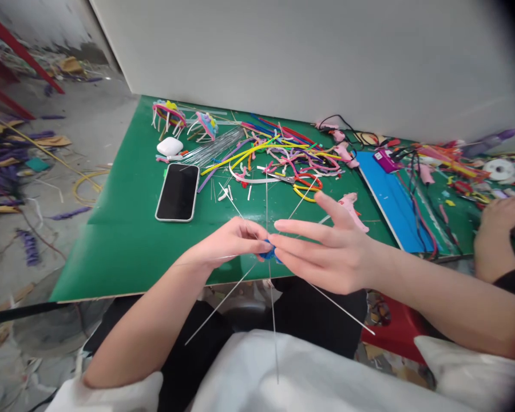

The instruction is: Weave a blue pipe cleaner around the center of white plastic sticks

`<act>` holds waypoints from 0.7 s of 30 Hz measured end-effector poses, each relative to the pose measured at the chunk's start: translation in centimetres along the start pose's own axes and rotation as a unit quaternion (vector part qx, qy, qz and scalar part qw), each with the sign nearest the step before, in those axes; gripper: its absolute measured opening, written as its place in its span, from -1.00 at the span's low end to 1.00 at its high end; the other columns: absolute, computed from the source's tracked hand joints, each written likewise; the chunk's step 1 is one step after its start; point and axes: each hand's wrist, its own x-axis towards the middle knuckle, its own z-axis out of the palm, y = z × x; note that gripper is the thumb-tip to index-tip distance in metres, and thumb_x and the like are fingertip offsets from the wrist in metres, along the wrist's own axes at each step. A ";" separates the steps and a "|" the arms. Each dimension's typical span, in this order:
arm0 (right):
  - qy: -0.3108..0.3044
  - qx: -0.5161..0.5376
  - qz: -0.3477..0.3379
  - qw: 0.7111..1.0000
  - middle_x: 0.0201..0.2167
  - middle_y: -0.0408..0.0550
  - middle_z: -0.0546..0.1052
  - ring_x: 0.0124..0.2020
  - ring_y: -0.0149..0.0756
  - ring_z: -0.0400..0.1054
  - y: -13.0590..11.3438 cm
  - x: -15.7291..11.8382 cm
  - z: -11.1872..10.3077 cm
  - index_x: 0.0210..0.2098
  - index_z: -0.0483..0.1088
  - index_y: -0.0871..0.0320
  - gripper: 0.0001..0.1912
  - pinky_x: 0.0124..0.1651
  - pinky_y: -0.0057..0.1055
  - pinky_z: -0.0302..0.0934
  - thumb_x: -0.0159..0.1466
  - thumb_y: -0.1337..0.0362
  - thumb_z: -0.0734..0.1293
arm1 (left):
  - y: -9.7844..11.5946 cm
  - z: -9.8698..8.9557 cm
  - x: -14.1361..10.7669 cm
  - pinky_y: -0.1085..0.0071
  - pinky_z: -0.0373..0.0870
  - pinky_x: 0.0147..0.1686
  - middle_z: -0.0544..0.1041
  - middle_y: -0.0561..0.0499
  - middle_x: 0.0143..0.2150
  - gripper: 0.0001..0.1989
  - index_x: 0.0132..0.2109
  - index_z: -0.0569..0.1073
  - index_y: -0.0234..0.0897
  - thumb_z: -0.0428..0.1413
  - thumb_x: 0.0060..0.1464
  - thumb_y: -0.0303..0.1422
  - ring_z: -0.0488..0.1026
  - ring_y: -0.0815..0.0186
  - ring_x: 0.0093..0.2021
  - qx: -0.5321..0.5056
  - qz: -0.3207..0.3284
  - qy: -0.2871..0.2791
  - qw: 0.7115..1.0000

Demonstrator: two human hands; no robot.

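One camera, worn on the person's head, looks forward and down from just above the white shirt point(249, 377), close enough that the left hand point(223, 243) and right hand point(343, 257) sit mid-frame. Its wide view crosses the green counter point(129, 246) to the pale panel point(304, 57) behind, taking in floor point(111, 114) at left and a co-worker's hand point(502, 217) at right.

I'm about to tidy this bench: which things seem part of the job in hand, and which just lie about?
Likely in the job: held blue piece; thin wires spreading from it; loose wire bundle; coloured stems; scissors; nearest pink glue gun.

Probably just lying about: phone; white rounded case.
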 end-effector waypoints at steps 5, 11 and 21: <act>-0.038 0.006 0.029 0.999 -0.26 -0.21 0.55 0.02 -0.27 0.34 -0.8 0.8 -0.6 -0.41 0.48 0.04 -0.86 0.32 0.07 -0.13 0.20 0.38 0.31 | 0.1 0.0 -0.1 0.47 0.37 -0.37 0.51 0.04 -0.51 -0.83 -0.42 0.55 -0.34 0.27 -0.16 -0.30 0.41 0.43 -0.49 -0.014 0.010 -0.027 0.999; -0.019 -0.027 0.094 0.995 -0.23 -0.20 0.56 -0.02 -0.20 0.38 -1.5 1.2 -0.6 -0.44 0.48 0.07 -0.91 0.32 0.12 -0.12 0.17 0.35 0.34 | -0.3 0.2 0.1 0.48 0.36 -0.42 0.51 0.05 -0.53 -0.88 -0.44 0.54 -0.33 0.26 -0.14 -0.35 0.41 0.44 -0.53 -0.046 -0.003 -0.013 0.999; -0.023 -0.021 0.084 0.996 -0.18 -0.17 0.55 0.00 -0.20 0.36 -1.7 0.7 -0.7 -0.43 0.49 0.08 -0.91 0.30 0.16 -0.10 0.18 0.36 0.34 | -0.5 0.3 0.3 0.49 0.36 -0.43 0.49 0.04 -0.54 -0.86 -0.44 0.54 -0.34 0.26 -0.15 -0.33 0.39 0.44 -0.53 -0.039 -0.019 -0.032 0.999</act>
